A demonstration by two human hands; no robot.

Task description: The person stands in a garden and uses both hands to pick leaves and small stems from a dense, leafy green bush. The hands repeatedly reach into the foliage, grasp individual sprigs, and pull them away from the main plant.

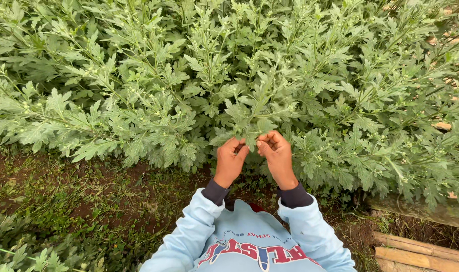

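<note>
Head view: nearest, pale blue sleeves (pixel 199 226) rise over bare soil (pixel 113 191). Both hands meet at one stem tip (pixel 250 132) on the bed's near edge; left hand (pixel 230 160) and right hand (pixel 276 156) have fingertips pinched together on it. Pinching only the tip, without tugging, looks best. Bamboo edging (pixel 421 252) crowds the right; dense plants (pixel 229 60) fill everything beyond.

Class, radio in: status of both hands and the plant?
Left hand and right hand pinching one leafy stem. Dense plants all around. Nothing blocking.
</note>
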